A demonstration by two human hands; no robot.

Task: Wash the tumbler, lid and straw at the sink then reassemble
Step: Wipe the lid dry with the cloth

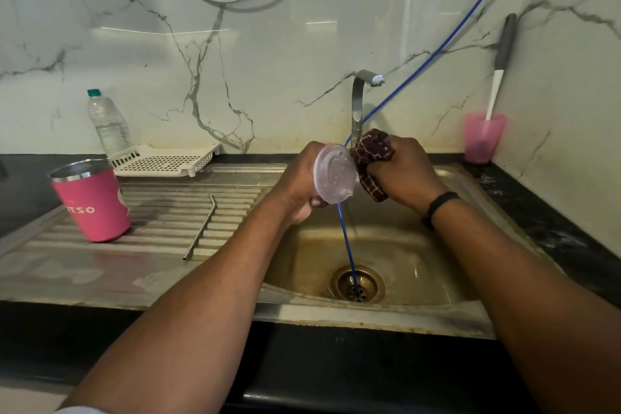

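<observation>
Over the sink basin [430, 245], my left hand [299, 185] grips the clear round lid [334, 173], held on edge. My right hand [403, 175] is shut on a dark red patterned cloth [371, 158] that presses against the lid's right side. The pink tumbler [92, 200] with a steel rim stands upright on the ribbed draining board [161, 222] at the left. The metal straw [201, 227] lies flat on the board to the tumbler's right.
A steel tap [361, 97] rises behind my hands. A blue hose [347, 245] runs from the upper right down into the drain [358, 284]. A white perforated tray [164, 160] and a water bottle [107, 123] stand at back left, a pink cup [484, 138] with a utensil at back right.
</observation>
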